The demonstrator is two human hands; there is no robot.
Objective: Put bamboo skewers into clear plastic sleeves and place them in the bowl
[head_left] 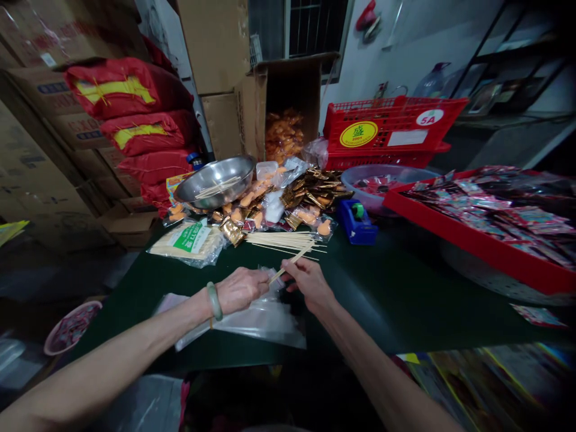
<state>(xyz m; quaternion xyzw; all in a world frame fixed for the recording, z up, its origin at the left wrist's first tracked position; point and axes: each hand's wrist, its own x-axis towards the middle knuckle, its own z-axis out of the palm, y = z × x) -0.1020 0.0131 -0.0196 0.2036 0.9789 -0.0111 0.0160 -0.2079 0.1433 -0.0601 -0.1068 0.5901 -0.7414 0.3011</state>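
A small bundle of bamboo sticks [293, 261] slants between my two hands over the dark green table. My right hand [310, 284] pinches the sticks near their middle. At their lower end my left hand [245, 289], below a pale green bangle, is closed on a clear plastic bag [275, 282]; its fingertips are partly hidden. Beneath my hands lies a fanned stack of clear plastic bags [265, 324]. Just beyond, loose bamboo sticks [283, 240] lie in a pile. To their left rests a packet of sticks [189, 241] with a green label.
A steel bowl [216, 180] with sticks stands behind, beside gold sachets [315, 191] and orange wrapped pieces [257, 217]. A blue tape dispenser [357, 223] sits right of the sticks. Further right are a red tray [477, 243] of packets and a red basket [391, 129].
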